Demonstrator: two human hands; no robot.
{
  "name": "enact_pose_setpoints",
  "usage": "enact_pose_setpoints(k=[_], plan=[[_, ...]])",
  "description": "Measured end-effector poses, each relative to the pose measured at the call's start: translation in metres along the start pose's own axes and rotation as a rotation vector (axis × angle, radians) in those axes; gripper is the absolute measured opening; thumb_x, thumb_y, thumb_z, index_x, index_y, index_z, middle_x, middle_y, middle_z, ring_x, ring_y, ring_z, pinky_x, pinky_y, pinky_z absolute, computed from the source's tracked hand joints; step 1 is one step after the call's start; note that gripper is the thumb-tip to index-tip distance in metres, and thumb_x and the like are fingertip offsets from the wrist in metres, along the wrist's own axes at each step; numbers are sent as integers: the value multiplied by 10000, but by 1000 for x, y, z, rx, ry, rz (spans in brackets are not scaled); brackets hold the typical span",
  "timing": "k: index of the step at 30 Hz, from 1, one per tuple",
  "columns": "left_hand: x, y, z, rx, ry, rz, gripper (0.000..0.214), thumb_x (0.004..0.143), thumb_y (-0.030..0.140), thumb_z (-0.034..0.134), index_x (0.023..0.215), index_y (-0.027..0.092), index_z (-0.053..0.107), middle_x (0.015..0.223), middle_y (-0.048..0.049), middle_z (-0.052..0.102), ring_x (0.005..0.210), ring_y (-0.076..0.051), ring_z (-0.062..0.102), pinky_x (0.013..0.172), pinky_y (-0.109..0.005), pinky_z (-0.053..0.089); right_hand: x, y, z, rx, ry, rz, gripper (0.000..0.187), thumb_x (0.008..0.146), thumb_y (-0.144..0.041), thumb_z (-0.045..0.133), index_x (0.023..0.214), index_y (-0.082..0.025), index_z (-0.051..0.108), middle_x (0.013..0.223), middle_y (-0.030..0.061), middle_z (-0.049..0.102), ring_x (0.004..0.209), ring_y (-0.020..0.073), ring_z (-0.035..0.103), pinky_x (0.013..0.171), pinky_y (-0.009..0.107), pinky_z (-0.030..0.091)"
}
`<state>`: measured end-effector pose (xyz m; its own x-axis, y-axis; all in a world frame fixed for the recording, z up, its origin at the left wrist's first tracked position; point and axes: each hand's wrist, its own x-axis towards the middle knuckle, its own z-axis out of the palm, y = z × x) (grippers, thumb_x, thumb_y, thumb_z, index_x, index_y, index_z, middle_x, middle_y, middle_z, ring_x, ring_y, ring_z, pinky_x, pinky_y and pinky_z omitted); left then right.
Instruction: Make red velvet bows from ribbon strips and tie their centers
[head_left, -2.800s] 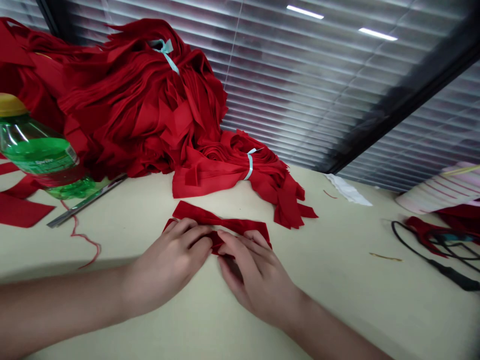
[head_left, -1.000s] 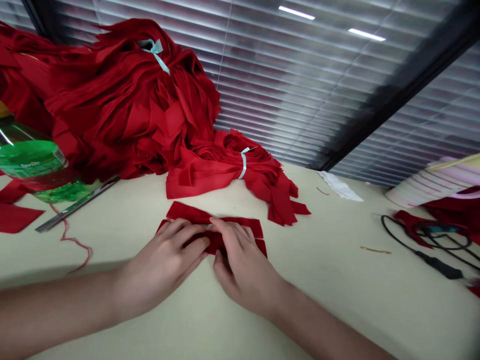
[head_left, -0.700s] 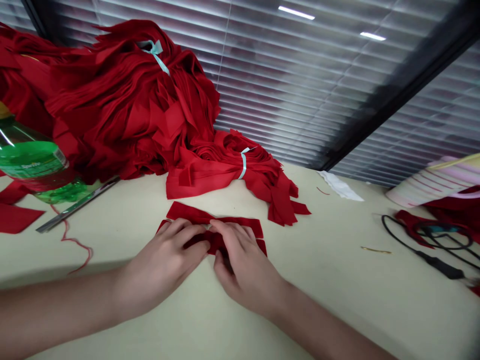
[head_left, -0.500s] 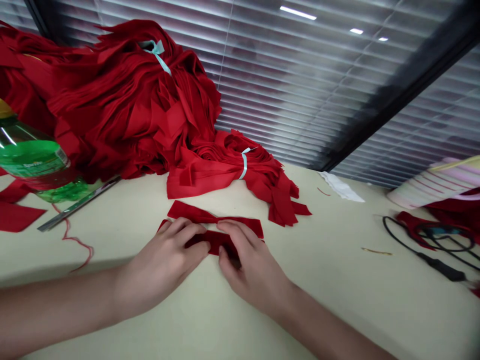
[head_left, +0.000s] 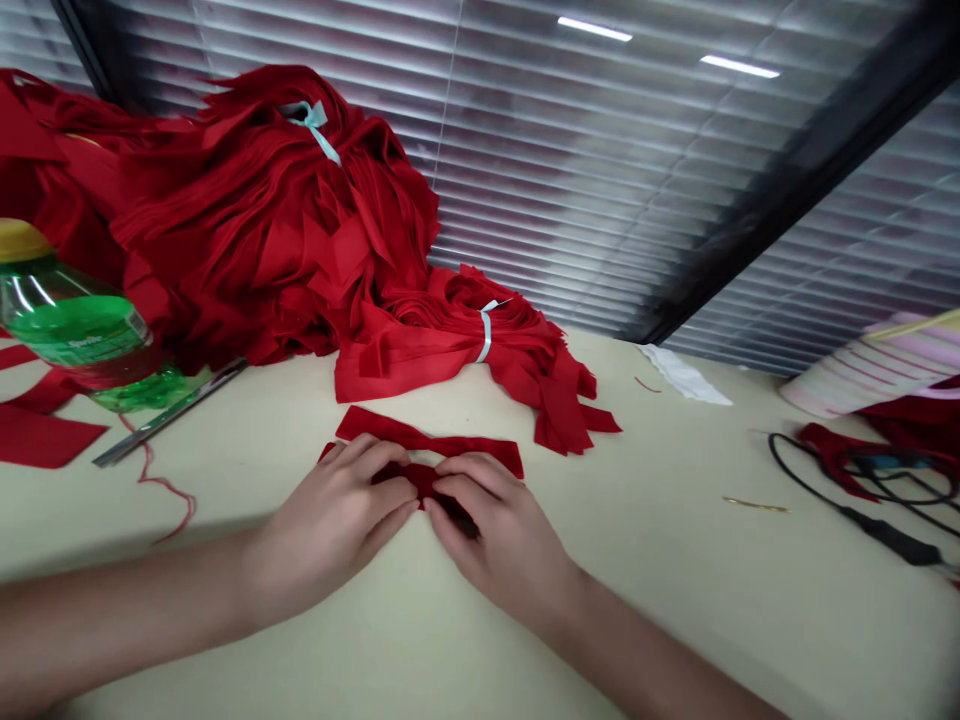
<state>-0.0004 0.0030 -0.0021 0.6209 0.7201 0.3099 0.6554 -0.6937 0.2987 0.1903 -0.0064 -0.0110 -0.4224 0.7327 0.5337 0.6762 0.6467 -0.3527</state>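
Note:
Between my two hands lies a red fabric strip [head_left: 421, 482] on the pale table, pinched toward its middle. My left hand [head_left: 341, 505] is closed on its left part, with thumb and fingers bent over the cloth. From the other side my right hand [head_left: 499, 510] grips the strip near its centre, thumb at the front edge and fingers behind. Both hands cover much of it. Just beyond the fingertips rests a second red strip [head_left: 427, 437], flat and narrowed in the middle.
Bundles of red fabric [head_left: 277, 230] and a smaller tied bundle [head_left: 457, 335] sit against the blinds. On the left are a green bottle [head_left: 82, 325], a metal ruler-like strip [head_left: 169, 415] and red thread [head_left: 161, 484]. At right lie a black cable [head_left: 825, 490] and a striped cup [head_left: 847, 375].
My right hand's thumb and fingers have moved left toward the strip's middle and gathered the cloth. My left hand stays nearly in place. The view has shifted slightly.

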Motion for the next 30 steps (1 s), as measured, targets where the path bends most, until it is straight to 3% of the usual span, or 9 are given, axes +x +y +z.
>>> enact_pose_setpoints(k=[4, 9, 14, 19, 30], plan=[[1, 5, 1, 21, 45, 50, 210, 913, 177, 446, 844, 159, 644, 1054, -94, 566, 967, -228, 522, 802, -398, 482, -2, -1, 1, -21, 5, 2, 123, 831, -164, 520, 827, -145, 642, 884, 80, 628, 855, 194, 600, 782, 356, 540], [8, 7, -7, -71, -94, 137, 215, 917, 119, 424, 965, 119, 633, 1061, -83, 626, 1006, -173, 567, 905, -313, 468, -3, -2, 0, -34, -3, 8, 125, 829, -168, 517, 854, -148, 637, 894, 80, 636, 860, 197, 596, 792, 371, 539], [25, 6, -19, -42, -193, 95, 200, 873, 111, 484, 762, 136, 648, 814, -47, 664, 764, -158, 627, 676, -252, 491, -2, -2, -1, -23, 1, -19, 135, 828, -156, 507, 830, -158, 642, 876, 75, 651, 856, 192, 596, 796, 372, 540], [40, 8, -23, -12, -219, 58, 277, 786, 35, 503, 543, 152, 568, 551, 18, 589, 494, -101, 544, 482, -207, 358, -2, 0, -3, 7, -14, -32, 184, 826, -109, 474, 818, -161, 650, 863, 71, 651, 835, 184, 594, 782, 353, 539], [40, 12, -22, -31, -207, 40, 278, 854, 108, 473, 641, 163, 643, 693, -16, 629, 612, -132, 593, 541, -226, 413, 1, 2, -1, 50, -30, 63, 202, 832, -160, 491, 874, -163, 689, 893, 70, 643, 838, 192, 593, 770, 355, 527]])
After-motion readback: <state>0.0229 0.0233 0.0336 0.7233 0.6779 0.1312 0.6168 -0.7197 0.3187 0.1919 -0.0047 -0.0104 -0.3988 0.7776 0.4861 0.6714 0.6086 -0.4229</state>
